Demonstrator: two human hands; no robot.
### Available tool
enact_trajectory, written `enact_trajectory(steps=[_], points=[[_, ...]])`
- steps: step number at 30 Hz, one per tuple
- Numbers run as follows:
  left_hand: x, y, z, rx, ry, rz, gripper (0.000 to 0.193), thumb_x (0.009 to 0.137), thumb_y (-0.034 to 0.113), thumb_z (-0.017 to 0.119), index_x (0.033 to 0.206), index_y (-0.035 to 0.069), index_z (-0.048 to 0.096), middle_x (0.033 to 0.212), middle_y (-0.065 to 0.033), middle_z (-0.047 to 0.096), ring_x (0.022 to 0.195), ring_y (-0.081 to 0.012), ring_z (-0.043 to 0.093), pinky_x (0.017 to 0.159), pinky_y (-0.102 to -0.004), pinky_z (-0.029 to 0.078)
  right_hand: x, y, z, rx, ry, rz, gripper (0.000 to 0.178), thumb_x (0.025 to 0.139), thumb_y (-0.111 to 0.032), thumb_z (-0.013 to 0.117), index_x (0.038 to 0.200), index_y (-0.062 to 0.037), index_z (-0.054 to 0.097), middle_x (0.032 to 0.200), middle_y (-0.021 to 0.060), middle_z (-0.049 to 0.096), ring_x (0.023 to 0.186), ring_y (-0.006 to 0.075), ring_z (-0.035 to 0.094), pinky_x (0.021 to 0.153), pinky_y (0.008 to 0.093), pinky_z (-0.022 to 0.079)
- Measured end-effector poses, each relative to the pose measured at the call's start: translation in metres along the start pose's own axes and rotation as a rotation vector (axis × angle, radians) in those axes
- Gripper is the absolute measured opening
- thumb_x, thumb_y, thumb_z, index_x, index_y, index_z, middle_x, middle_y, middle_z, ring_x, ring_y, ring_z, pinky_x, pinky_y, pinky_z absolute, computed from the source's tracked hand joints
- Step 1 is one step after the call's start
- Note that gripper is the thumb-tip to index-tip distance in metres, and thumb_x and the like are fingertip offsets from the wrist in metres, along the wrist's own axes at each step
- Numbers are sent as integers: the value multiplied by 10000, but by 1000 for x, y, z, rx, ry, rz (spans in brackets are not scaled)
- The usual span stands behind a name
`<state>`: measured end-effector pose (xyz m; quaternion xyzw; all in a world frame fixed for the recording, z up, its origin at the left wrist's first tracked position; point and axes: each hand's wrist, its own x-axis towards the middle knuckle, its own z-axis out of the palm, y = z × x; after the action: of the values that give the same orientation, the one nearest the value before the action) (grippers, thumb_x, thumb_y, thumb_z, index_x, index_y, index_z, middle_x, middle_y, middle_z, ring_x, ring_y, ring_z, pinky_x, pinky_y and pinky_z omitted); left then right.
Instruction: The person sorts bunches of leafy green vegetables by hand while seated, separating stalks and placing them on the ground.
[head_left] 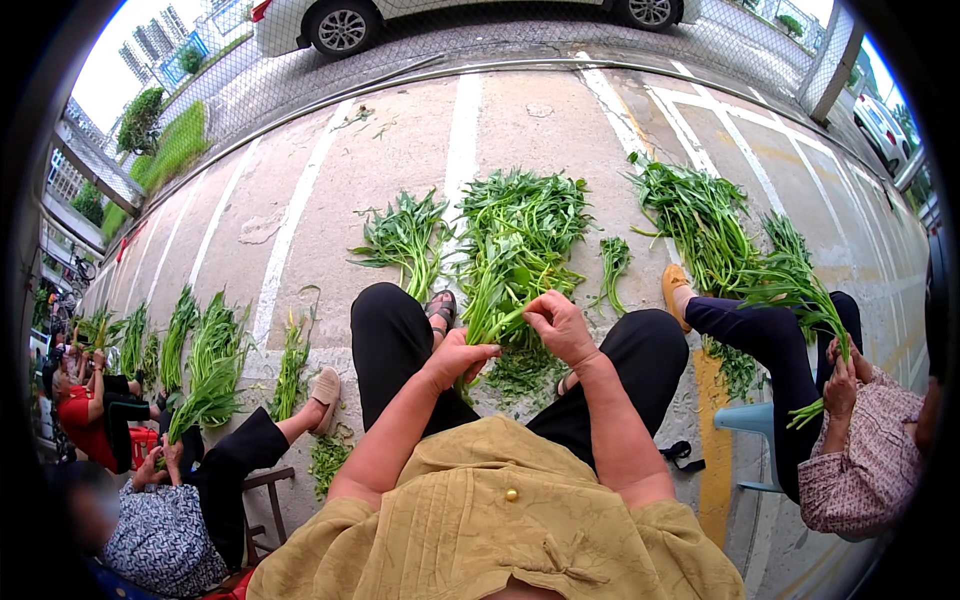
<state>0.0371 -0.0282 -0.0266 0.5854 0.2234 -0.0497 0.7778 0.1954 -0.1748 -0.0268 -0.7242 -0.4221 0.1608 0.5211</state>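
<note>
A bunch of long-stemmed leafy greens [484,305] is wrapped in the fingers of my left hand [459,358], above the ground between my knees. My right hand [562,328] is closed in a pinch at the stems on the bunch's right side; what lies between its fingertips is too small to make out. Just beyond my hands spreads a large heap of the same greens [525,215]. Smaller bunches lie to its left [405,235] and to its right [614,265]. Below my hands, short trimmings [525,375] cover the ground.
On my right, a person in a patterned top [870,450] holds greens near another heap [700,220]. To my left a second person [165,535] holds a bunch beside several piles [215,350]. A blue stool [750,425] stands at right. A mesh fence [440,40] runs across the far side.
</note>
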Motion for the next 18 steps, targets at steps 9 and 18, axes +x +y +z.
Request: enact_trajectory(steps=[9,18], points=[[2,-2,2,5,31,16,153,806,165,625,804,16,593,480,3,472,338,-90,401,333,-231,306,0,19,20,49,179,79,104,854,-129,552,830,-29,531,723,60,529,596,156,516,533,266,430],[0,2,0,-122,102,38,126,801,119,602,821,0,565,459,-27,463,325,-128,424,313,-243,332,7,19,-17,674,132,480,253,884,-261,557,719,-76,511,539,-22,473,436,68,453,372,219,377]])
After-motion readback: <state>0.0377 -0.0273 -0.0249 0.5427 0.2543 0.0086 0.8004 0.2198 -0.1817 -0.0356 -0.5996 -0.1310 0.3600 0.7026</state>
